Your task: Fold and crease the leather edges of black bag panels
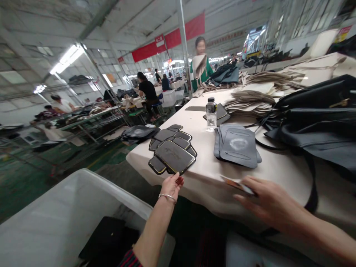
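My left hand [172, 185], with a bangle at the wrist, pinches the near corner of a dark rounded panel [174, 155] with a shiny edge. That panel lies on top of several similar overlapping panels [168, 133] at the table's left corner. In my right hand [258, 194], blurred by motion, is a slim tool with an orange-brown part [232, 182], held over the table's front edge. Beyond the right hand sits a stack of grey-blue panels [236, 146], the top one bearing a pale smudge.
A bottle [211, 114] stands on the cloth-covered table [194, 115]. Dark bags [319, 118] and layered beige pieces [250, 102] lie at the right. At lower left is a white bin [83, 181] with dark items inside. A person [201, 68] stands beyond the table.
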Available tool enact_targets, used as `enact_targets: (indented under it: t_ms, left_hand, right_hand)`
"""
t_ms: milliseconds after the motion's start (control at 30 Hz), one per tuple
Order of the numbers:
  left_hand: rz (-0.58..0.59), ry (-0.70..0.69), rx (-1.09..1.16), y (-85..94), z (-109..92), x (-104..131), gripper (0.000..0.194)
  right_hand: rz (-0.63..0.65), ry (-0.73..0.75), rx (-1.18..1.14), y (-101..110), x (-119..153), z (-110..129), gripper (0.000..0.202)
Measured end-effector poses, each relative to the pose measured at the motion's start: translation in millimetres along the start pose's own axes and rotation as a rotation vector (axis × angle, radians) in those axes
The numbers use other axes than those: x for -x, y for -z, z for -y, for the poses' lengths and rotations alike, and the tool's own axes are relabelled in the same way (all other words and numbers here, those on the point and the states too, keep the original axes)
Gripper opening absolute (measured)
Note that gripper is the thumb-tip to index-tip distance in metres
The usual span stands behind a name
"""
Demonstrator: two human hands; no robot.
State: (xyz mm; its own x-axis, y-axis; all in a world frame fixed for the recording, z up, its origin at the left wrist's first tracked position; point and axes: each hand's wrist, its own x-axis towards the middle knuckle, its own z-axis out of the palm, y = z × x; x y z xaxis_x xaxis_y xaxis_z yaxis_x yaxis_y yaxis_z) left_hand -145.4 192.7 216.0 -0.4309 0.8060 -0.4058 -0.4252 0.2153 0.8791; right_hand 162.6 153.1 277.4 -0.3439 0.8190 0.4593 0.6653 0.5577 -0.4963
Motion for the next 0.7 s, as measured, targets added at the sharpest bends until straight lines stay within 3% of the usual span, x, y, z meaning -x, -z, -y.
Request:
enact_targets:
  t_ms: [33,67,133,267,367,467,600,700]
  left_hand:
    - [0.005,-0.008,0.03,-1.4,-1,2,0.013]
    - [0.015,-0.019,0.054,-1.6,-2,6,0.012]
    - [0.053,-0.044,0.086,2.7,-3,18,0.012]
    - [0.17,-0.071,0.127,23.3,-6,44,0.035]
    - [0.174,-0.046,0.153,32.5,-4,45,0.044]
    - [0.056,-0.03,0.136,29.0,4,31,0.047]
    - [-0.049,-0.117,0.074,21.0,15,17,0.047]
    - [-0.088,-0.208,-0.019,23.1,9,18,0.046]
  right_hand:
    - [0.153,0.093,0.111,-20,-24,17,0.012]
    - [0.215,0.165,0.193,-40,-47,33,0.012]
    - [0.267,0.304,0.266,-79,-84,58,0.038]
    - [0.376,0.508,0.357,-127,-115,74,0.017]
    - [0.417,0.58,0.353,-135,-115,71,0.018]
    - [0.396,0.551,0.341,-132,-116,71,0.016]
    - [0.256,0.389,0.299,-122,-129,74,0.011]
    - [0.123,0.298,0.197,-114,-141,77,0.008]
